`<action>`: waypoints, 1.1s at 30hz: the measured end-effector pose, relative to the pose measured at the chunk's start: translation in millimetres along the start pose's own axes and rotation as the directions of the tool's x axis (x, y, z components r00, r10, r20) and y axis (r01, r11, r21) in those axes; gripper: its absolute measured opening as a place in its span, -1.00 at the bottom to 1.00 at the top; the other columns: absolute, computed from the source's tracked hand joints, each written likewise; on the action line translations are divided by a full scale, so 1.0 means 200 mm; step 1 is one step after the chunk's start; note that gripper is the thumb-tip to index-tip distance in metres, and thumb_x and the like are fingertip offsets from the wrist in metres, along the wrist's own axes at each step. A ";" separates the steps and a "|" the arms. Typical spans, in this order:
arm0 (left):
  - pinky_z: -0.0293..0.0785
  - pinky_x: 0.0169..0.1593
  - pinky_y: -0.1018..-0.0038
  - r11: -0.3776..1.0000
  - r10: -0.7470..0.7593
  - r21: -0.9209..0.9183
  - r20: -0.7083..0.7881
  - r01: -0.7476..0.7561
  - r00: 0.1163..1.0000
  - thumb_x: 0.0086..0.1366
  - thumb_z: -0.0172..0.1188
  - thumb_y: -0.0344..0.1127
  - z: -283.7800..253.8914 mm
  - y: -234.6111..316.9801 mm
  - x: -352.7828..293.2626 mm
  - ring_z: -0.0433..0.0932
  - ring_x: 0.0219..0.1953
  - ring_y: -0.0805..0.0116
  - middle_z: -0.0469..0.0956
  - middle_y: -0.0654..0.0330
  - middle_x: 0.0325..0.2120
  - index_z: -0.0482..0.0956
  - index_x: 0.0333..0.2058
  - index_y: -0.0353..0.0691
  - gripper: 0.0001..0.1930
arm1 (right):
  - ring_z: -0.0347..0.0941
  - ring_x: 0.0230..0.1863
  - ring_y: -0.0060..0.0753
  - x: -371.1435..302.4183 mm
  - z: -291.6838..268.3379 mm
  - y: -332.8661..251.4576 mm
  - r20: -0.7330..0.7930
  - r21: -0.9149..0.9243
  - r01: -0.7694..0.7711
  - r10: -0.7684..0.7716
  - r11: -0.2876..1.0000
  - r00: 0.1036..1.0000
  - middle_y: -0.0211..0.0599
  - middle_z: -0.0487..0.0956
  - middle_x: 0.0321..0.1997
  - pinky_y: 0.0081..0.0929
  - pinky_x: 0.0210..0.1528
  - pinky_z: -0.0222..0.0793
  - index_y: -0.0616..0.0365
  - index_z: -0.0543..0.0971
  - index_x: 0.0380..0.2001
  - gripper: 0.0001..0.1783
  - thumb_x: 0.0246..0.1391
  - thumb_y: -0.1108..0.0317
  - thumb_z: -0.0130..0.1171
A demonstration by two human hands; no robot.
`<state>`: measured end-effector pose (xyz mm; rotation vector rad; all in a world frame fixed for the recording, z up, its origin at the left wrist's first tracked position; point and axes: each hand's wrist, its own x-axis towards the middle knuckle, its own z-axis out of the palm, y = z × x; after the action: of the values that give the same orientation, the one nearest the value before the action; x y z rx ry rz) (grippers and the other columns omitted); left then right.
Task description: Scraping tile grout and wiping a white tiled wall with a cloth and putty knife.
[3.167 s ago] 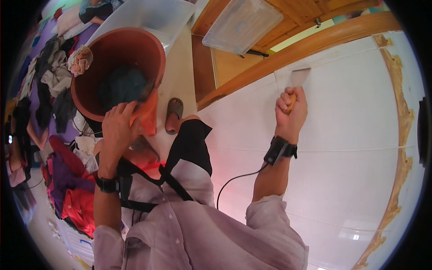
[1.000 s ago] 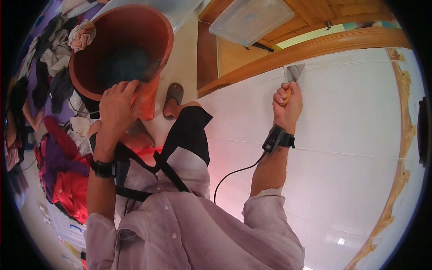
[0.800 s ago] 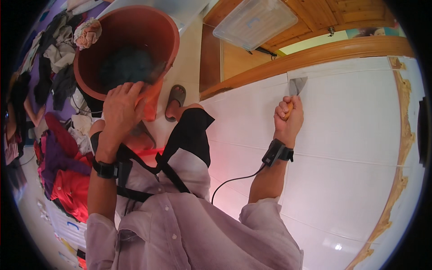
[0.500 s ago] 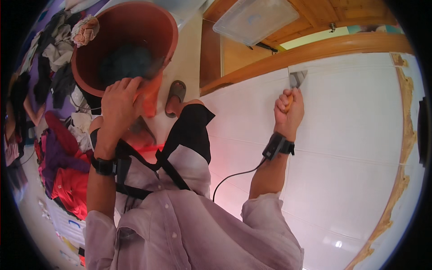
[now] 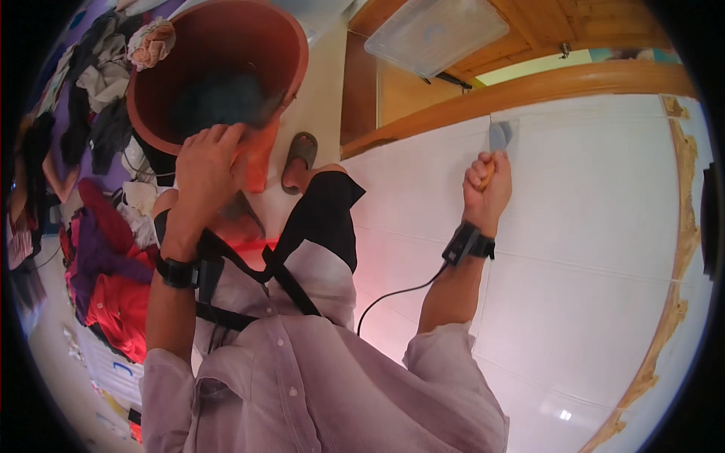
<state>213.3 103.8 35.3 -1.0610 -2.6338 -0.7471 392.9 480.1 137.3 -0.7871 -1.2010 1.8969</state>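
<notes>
In my right hand [image 5: 486,195] is a putty knife [image 5: 498,140], its orange-brown handle closed in my fist. Its metal blade lies against the white tiled surface [image 5: 574,196], close to the wooden ledge. My left hand [image 5: 205,170] is at the near rim of a big reddish-brown bucket [image 5: 296,53], fingers curled. A dark, blurred shape extends from those fingers along the rim, and what they grip cannot be made out. Dark greenish contents [image 5: 219,98] show inside the bucket.
Clothes [image 5: 113,302] lie heaped at left. A crumpled pinkish cloth [image 5: 151,45] hangs on the bucket's rim. Beyond the tiles runs a wooden ledge [image 5: 529,87], with a clear plastic lid [image 5: 438,34] behind it. A slippered foot [image 5: 299,160] stands beside the bucket. A cable [image 5: 393,293] trails from my right wrist.
The putty knife's blade has turned in my right hand and shows narrower, its tip pointing more upward. My left hand stays at the bucket's rim. The whole view has shifted slightly.
</notes>
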 end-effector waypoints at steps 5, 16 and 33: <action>0.41 -0.03 0.25 1.000 -0.022 0.017 -0.003 0.022 1.000 0.08 0.25 -0.29 -0.01 -0.02 -0.01 0.54 -0.16 0.11 0.55 0.15 -0.25 0.51 -0.08 -0.15 -0.62 | 0.18 -0.66 -0.62 -0.03 0.07 0.04 -0.033 0.011 0.009 -0.009 1.000 0.999 -0.37 0.37 -0.46 -0.68 -0.73 0.07 0.06 0.29 -0.23 -0.91 0.24 0.42 -0.03; 0.42 -0.02 0.23 1.000 -0.019 0.020 0.071 0.018 0.997 0.09 0.25 -0.32 -0.03 0.00 0.00 0.51 -0.09 0.05 0.54 0.09 -0.14 0.52 -0.04 -0.18 -0.59 | 0.19 -0.65 -0.64 -0.02 0.04 0.03 -0.015 0.000 0.027 -0.027 1.000 1.000 -0.39 0.39 -0.45 -0.67 -0.71 0.10 0.05 0.30 -0.23 -0.91 0.24 0.41 -0.02; 0.17 0.30 0.28 0.516 0.375 -0.857 0.224 -0.002 0.900 0.31 0.12 -0.16 0.18 1.17 0.64 0.17 0.33 -0.09 0.22 -0.30 0.23 0.26 0.19 -0.50 -0.39 | 0.19 -0.60 -0.68 -0.08 0.02 0.09 0.015 0.155 -0.059 0.057 0.986 0.998 -0.47 0.41 -0.41 -0.67 -0.63 0.10 0.03 0.34 -0.35 -0.82 0.34 0.23 -0.09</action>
<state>282.8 342.4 140.3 -1.8624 -2.2835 -2.0808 393.6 459.5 123.7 -0.7351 -1.0320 2.0175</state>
